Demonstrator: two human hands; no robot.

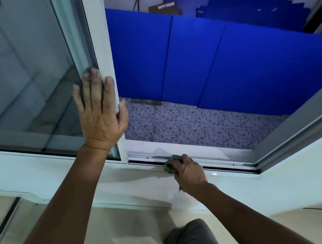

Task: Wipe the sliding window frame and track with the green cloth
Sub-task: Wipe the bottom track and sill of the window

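- while the right hand [188, 170] works low at the sill, its fingers are curled round the bunched green cloth [170, 164], which is pressed into the bottom track [223, 164] of the open window.
- the left hand [98, 109] lies flat, fingers straight and spread, on the upright white sash frame [102, 46]; the thumb hooks round the frame's open edge, so it seems to steady the sliding pane [13, 72].
- handling, as a judgement: the cloth looks soft, light and limp, so it should fold into the narrow groove; it is best held as a wad with a fingertip behind it to push it along the channel.
- the frame looks stiff and smooth; the glass beside it is fragile, so bracing pressure belongs on the frame, not the pane.
- the track runs from the foot of the sash rightward to the second frame member [305, 117] at the right edge.
- hidden or unclear: most of the cloth is covered by the right hand, and only a crumpled corner and a small tail below the wrist show.
- whether the track under the hand is clean or dirty cannot be told.
- the top of the window is cut off, and the dark slot of the track is too shadowed to read.
- beyond the opening lie blue panels [207, 49] and a pebble-patterned floor [189, 127].
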